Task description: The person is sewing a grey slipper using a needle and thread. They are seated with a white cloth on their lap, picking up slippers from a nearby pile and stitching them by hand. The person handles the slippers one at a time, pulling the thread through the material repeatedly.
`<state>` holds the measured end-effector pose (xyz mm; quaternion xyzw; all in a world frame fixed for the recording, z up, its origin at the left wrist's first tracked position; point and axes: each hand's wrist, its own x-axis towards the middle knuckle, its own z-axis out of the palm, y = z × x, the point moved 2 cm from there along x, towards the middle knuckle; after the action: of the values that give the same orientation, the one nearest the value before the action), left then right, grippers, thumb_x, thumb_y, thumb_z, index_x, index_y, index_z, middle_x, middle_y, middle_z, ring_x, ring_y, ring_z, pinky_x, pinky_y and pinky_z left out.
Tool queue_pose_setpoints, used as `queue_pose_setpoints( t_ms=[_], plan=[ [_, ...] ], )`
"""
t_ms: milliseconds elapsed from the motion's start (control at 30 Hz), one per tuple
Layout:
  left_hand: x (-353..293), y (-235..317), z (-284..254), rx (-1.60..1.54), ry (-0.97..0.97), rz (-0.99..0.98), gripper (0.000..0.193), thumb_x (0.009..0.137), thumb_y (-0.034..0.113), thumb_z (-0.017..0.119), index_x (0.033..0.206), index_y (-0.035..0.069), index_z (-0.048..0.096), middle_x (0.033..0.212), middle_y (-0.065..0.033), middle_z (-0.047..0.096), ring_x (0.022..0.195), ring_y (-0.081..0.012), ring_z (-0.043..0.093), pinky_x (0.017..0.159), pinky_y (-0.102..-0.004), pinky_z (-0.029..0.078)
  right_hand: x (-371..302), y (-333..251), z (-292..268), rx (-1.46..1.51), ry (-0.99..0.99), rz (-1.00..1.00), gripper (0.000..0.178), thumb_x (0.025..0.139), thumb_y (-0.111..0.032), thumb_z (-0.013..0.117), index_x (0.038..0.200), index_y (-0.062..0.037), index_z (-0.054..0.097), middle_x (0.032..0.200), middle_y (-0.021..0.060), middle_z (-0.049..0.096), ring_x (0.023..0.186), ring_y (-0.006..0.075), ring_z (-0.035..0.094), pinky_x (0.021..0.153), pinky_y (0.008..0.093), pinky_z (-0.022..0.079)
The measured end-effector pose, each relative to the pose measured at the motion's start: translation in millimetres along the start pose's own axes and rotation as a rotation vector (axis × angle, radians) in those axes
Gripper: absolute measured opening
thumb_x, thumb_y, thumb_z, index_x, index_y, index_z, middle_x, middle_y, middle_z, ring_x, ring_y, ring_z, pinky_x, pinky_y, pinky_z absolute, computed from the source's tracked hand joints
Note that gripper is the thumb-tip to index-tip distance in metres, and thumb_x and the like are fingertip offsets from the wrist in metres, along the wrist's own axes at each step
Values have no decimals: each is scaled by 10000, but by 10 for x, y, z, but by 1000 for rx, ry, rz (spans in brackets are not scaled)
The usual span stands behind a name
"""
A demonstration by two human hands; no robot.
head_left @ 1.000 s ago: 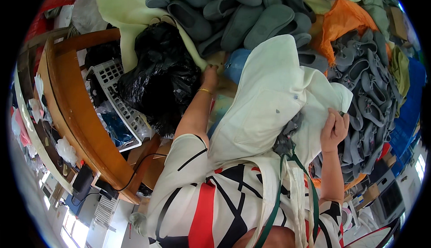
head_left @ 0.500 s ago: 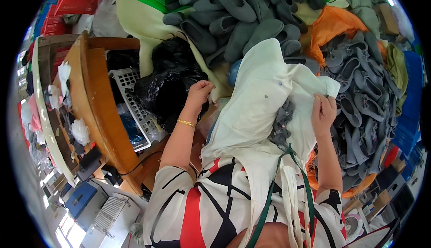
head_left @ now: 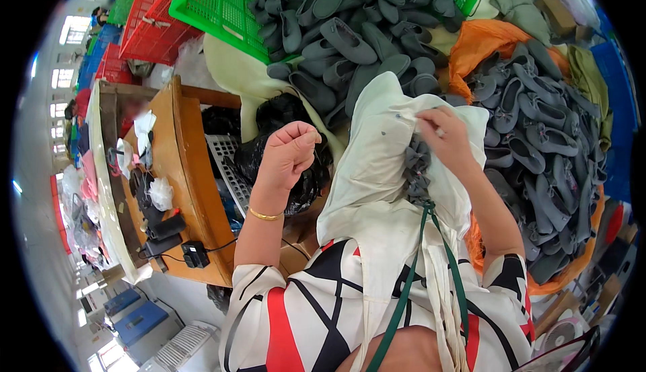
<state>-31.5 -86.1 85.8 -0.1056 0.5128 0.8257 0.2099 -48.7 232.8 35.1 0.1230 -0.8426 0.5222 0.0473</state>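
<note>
- Apron (head_left: 356,170) of off-white cloth spreads over my front, with green straps (head_left: 404,298) trailing down across my patterned shirt (head_left: 289,325).
- Dark grey bundle (head_left: 417,170) of small gathered pieces, bow-like, sits in a fold or opening of that cloth, just below my right hand.
- My right hand (head_left: 445,136) is over the apron's upper part, fingers bent toward it; I cannot tell whether they pinch anything.
- My left hand (head_left: 291,151) is up beside the apron, fingers curled together, thumb against them; I see nothing between them.
- I judge the step in hand to be handling the grey pieces at the apron; the next move calls for steadying the cloth and closing the fingers on one piece without dragging the others.
- Beyond my left forearm lie a black plastic bag (head_left: 259,163) and a white crate (head_left: 222,163), just beside a wooden table (head_left: 192,187) that stands tilted in this bent view.
- To my right, an orange sack (head_left: 481,46) surrounds grey shoes (head_left: 552,140), loosely heaped.
- Ahead, a pile of plain grey shoes (head_left: 346,42) spills from a green crate (head_left: 222,25).
- Farther off, red crates (head_left: 151,22) stand before a pale wall with bright windows (head_left: 75,29).
</note>
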Motion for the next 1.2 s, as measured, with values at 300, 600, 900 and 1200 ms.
queue_pose_setpoints(
  t_ms=[300,600,900,1200],
  plan=[
    [-80,573,772,53,-224,38,84,937,80,635,916,-2,628,780,-8,611,493,-4,350,426,-179,280,355,-838,331,393,-208,-72,244,840,-76,736,1075,-31,687,851,23,572,744,122,566,685,258,477],
    [486,226,47,816,97,134,125,948,131,629,1005,23,658,757,24,569,588,-42,480,525,-189,387,319,-631,220,864,-332,468,128,887,-137,707,930,-17,698,847,6,658,666,61,539,615,213,438],
    [356,-562,673,63,-56,68,195,999,192,580,1097,28,621,1020,-71,680,638,-83,583,552,-219,500,215,-424,270,838,-227,664,132,890,-163,714,912,-35,693,812,-5,661,606,33,460,533,201,344],
    [385,-763,655,-128,-325,-250,211,1015,197,541,946,17,625,765,-1,594,510,-40,429,453,-184,355,147,-232,271,681,-2,638,171,901,-219,705,886,-51,684,722,-59,566,609,25,442,535,204,342]
  ],
)
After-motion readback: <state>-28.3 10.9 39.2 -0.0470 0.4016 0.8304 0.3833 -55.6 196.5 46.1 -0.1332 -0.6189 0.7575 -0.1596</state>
